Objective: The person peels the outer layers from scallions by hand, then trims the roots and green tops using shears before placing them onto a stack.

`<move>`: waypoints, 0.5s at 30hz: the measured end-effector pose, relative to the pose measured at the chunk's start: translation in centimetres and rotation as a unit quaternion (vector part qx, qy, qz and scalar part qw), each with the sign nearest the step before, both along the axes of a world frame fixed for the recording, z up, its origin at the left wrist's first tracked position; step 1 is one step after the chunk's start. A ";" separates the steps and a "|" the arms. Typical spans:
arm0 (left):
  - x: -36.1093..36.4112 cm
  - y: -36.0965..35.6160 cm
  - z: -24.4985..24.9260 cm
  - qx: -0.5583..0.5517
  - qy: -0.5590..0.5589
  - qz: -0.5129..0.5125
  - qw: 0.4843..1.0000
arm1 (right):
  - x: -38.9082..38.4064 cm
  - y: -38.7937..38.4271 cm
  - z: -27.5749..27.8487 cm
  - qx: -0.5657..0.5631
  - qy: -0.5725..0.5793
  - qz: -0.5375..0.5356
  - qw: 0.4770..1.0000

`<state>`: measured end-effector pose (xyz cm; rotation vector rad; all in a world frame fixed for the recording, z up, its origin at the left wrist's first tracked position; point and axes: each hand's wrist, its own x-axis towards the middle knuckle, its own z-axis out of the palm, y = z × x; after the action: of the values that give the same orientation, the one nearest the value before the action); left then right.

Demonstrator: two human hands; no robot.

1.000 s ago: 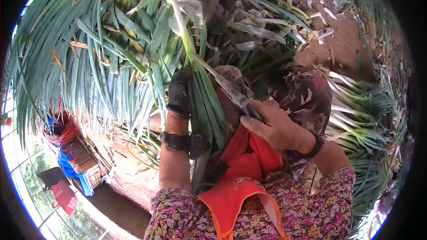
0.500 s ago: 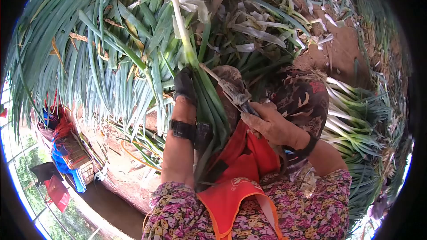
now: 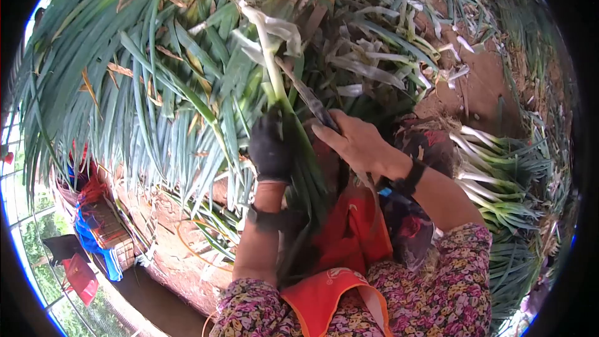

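Observation:
My left hand (image 3: 272, 143), in a black glove, is closed round the green part of a leek (image 3: 272, 72) whose white stem and root end point up and away. Loose pale outer leaves (image 3: 284, 30) hang beside the stem. My bare right hand (image 3: 362, 143) grips the dark handle of a knife (image 3: 321, 112). The blade slants up to the left, and its tip lies against or very near the white stem. The green leaves of the leek run down between my forearms over a red apron (image 3: 349, 231).
A large heap of leeks (image 3: 118, 87) lies at the left, with peeled leaves (image 3: 368, 62) strewn beyond my hands. Trimmed leeks (image 3: 486, 168) lie in a row at the right beside bare soil (image 3: 480, 81). A blue cloth and a woven basket (image 3: 123, 254) stand at the lower left.
The knife has moved up and left along the leek, from its green part to the white stem. My left hand has turned, and pale leaves now hang on both sides of the stem.

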<state>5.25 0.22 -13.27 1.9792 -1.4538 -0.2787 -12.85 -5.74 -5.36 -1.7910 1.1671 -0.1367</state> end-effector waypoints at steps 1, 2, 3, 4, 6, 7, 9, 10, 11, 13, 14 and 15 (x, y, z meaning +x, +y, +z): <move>-0.5 -0.1 0.4 0.058 0.057 0.006 0.997 | 0.8 -1.1 -0.8 -0.030 -0.005 0.001 1.000; -1.1 -0.4 0.7 0.116 0.113 0.011 0.987 | 1.7 -2.2 -1.3 -0.037 0.004 0.002 0.999; -1.3 -0.7 0.9 0.174 0.169 0.016 0.970 | 2.7 -3.3 -1.7 -0.043 0.015 0.003 0.999; -1.3 -0.9 0.6 0.150 0.208 0.017 0.966 | 3.3 -4.4 -2.5 -0.048 0.026 0.003 0.999; -0.9 -1.4 -1.6 0.104 0.289 0.017 0.952 | 4.4 -6.3 -3.7 -0.106 0.019 0.027 0.994; -0.6 -1.6 -3.2 0.062 0.340 -0.003 0.938 | 5.3 -7.0 -2.8 -0.099 0.023 0.011 0.995; -0.6 -1.6 -1.6 0.079 0.339 0.004 0.937 | 6.9 -8.9 -3.6 -0.140 0.018 0.019 0.990; -0.6 -1.4 -0.9 0.088 0.339 0.008 0.937 | 7.3 -10.1 -4.9 -0.207 0.015 0.075 0.975; -0.5 -1.4 -0.7 0.094 0.350 0.017 0.932 | 7.7 -11.0 -5.3 -0.272 0.012 0.130 0.953; -0.5 -1.3 -0.4 0.108 0.373 0.034 0.921 | 8.9 -12.5 -5.6 -0.206 -0.048 0.119 0.970; -0.4 -1.2 -0.5 0.094 0.381 0.031 0.919 | 9.6 -13.0 -4.9 -0.172 -0.078 0.112 0.976; -0.2 -1.1 -0.9 0.080 0.389 0.028 0.917 | 10.1 -13.3 -4.2 -0.003 -0.137 0.030 0.990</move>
<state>5.02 -0.89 -14.14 1.7085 -0.8661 -1.0517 -2.79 -19.08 -9.60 -1.7479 0.9171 -0.3392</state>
